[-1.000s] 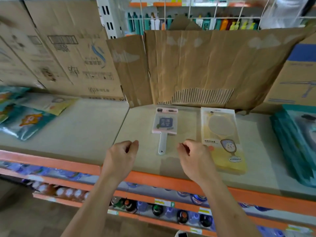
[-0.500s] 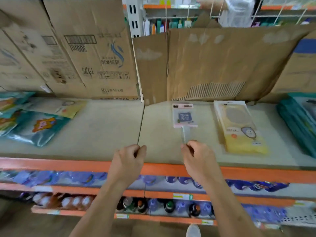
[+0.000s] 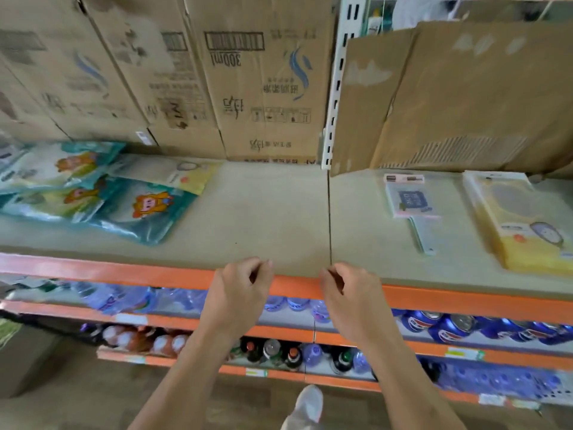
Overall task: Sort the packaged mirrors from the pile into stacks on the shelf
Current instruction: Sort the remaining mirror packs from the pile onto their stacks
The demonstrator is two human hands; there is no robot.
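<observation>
Shelf (image 3: pixel 263 212), cardboard boxes (image 3: pixel 263 88) behind, mirror pile (image 3: pixel 93 193) left, left hand (image 3: pixel 238 290), right hand (image 3: pixel 350 293), fingers curled, seemingly empty

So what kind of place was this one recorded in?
Most likely a shop aisle: orange-edged shelving with price tags, bottled drinks and cans below, shipping cartons stacked behind.

The pile of packaged mirrors (image 3: pixel 93 193) lies flat on the shelf (image 3: pixel 263 218), far left of the fingers (image 3: pixel 259 268) of the left hand (image 3: pixel 237 290). It has shiny teal bags with an orange cartoon animal, plus one yellow bag (image 3: pixel 183 178). Up and right of the right hand (image 3: pixel 353 299) fingers lies a pink mirror (image 3: pixel 409 200) in clear wrap. A yellow stack (image 3: pixel 524 218) sits just beside it.
</observation>
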